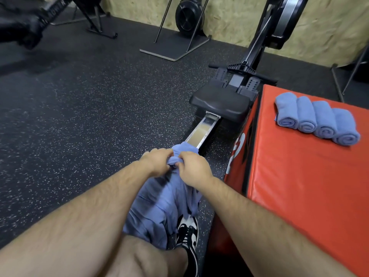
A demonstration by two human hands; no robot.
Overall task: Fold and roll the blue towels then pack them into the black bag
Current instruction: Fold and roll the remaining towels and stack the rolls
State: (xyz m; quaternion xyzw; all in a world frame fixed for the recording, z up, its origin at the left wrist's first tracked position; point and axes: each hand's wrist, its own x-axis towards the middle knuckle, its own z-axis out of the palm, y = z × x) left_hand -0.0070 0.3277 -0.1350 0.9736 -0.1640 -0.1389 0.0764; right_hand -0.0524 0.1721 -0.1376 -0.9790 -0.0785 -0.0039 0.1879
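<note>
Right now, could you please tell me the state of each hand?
Left hand: closed, gripping the bunched top of the blue towel.
Right hand: closed, gripping the same towel beside it.

Both hands meet near the middle of the view, the left hand (pixel 157 161) and the right hand (pixel 194 168) side by side, fingers curled into the bunched top of a loose blue towel (pixel 159 206). The rest of the towel hangs down in folds towards the person's bare knee and a black-and-white shoe (pixel 188 232). To the right stands a red padded box (pixel 299 196), and on its far part four rolled blue towels (pixel 324 118) lie touching in a row, spiral ends facing near. Just left of the box, a rowing machine's black seat (pixel 221 103) sits on its metal rail (pixel 201 130). Speckled dark floor (pixel 89 116) fills the left.
</note>
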